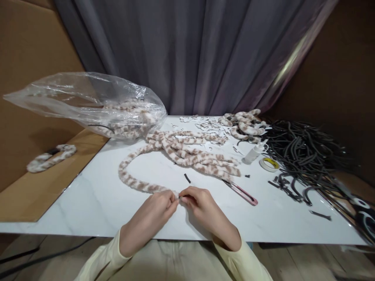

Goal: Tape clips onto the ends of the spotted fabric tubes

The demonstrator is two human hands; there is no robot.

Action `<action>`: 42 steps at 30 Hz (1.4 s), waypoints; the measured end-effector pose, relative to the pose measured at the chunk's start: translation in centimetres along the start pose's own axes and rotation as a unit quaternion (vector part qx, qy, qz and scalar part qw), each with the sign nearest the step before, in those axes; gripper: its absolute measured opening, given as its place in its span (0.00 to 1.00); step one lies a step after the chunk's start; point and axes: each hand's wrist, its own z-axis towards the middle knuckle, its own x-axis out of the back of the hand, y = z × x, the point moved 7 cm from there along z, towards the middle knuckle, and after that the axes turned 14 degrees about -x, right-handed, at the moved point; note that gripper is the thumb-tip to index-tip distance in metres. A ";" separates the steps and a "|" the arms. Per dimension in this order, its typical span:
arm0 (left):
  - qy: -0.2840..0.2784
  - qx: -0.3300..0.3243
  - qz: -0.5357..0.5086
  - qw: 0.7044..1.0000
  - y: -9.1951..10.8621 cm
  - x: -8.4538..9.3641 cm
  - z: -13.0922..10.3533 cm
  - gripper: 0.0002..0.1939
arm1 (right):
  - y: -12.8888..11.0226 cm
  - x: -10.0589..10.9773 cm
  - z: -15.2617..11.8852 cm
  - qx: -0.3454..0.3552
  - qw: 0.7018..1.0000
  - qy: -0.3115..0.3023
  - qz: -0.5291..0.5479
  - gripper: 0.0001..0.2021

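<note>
My left hand (159,205) is closed round the end of a long brown-and-white plush tube (125,177), which curves away to the left and back to a pile. Fingertips of my right hand (202,203) pinch together right beside that end. A small dark piece shows between the two hands; most of it is hidden by the fingers. Behind them lies a bundle of similar plush strips (187,156). A short black cord piece (187,178) rests just beyond my hands, and a pink utility knife (241,193) lies to the right.
A clear plastic bag (129,113) with plush pieces stands back left. One plush loop (51,158) lies on cardboard. At right are a white bottle (254,153), a tape roll (269,164), black cords (304,152) and scissors (360,203). Finished-looking plush rings (247,123) sit behind.
</note>
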 end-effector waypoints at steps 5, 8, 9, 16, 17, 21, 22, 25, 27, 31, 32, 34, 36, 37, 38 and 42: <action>0.009 -0.037 0.007 0.999 0.2 0.1 0.2 0.11 | 0.5 -0.6 0.2 -0.020 0.999 -0.032 0.029 0.14; 0.008 -0.030 -0.008 0.999 0.0 0.2 0.2 0.11 | 1.0 -0.8 0.2 -0.032 0.997 -0.049 0.045 0.13; 0.004 -0.026 -0.024 0.999 -0.1 0.2 0.1 0.10 | 1.0 -0.7 0.2 -0.034 0.997 -0.050 0.046 0.12; 0.005 -0.022 -0.202 0.979 -0.5 0.4 -0.2 0.07 | 0.3 -0.2 -0.7 0.009 0.997 -0.035 0.063 0.12; 0.009 -0.018 -0.225 0.974 -0.5 0.4 -0.2 0.07 | 0.1 0.0 -0.9 0.014 0.997 -0.012 0.076 0.11; 0.026 -0.008 -0.288 0.957 -0.2 0.6 -0.3 0.06 | -0.8 0.3 -1.7 0.058 0.992 0.068 0.094 0.11; 0.033 -0.007 -0.292 0.956 -0.1 0.7 -0.3 0.06 | -1.0 0.2 -1.9 0.073 0.990 0.078 0.088 0.12; 0.044 -0.010 -0.293 0.955 -0.1 0.8 -0.4 0.06 | -1.2 0.2 -2.0 0.088 0.990 0.076 0.075 0.15; 0.047 -0.016 -0.291 0.956 -0.1 0.7 -0.4 0.06 | -1.1 0.1 -1.9 0.074 0.994 0.038 0.075 0.16; 0.018 -0.044 -0.236 0.971 0.6 0.4 -0.6 0.09 | -1.0 -0.1 -1.8 0.049 0.995 -0.050 0.071 0.14; 0.004 -0.053 -0.206 0.977 0.7 0.5 -0.7 0.12 | -1.0 0.0 -1.8 0.040 0.995 -0.052 0.070 0.13; -0.008 -0.064 -0.125 0.990 0.3 1.7 -1.0 0.17 | -0.9 0.2 -2.0 0.018 0.997 -0.038 0.062 0.13; 0.022 -0.062 -0.017 0.998 -1.0 4.5 -0.9 0.20 | -0.9 0.2 -2.3 0.003 0.999 -0.025 0.026 0.14; 0.037 -0.059 0.036 0.997 -2.0 6.1 -0.6 0.21 | -1.0 0.2 -2.5 0.003 1.000 -0.025 0.001 0.14; 0.048 -0.057 0.090 0.993 -3.0 7.8 0.0 0.20 | -1.1 0.3 -2.7 0.009 0.999 -0.033 -0.025 0.14; 0.050 0.071 0.298 0.951 -8.6 13.1 3.5 0.20 | 0.2 3.7 -3.6 0.046 0.993 -0.016 -0.110 0.12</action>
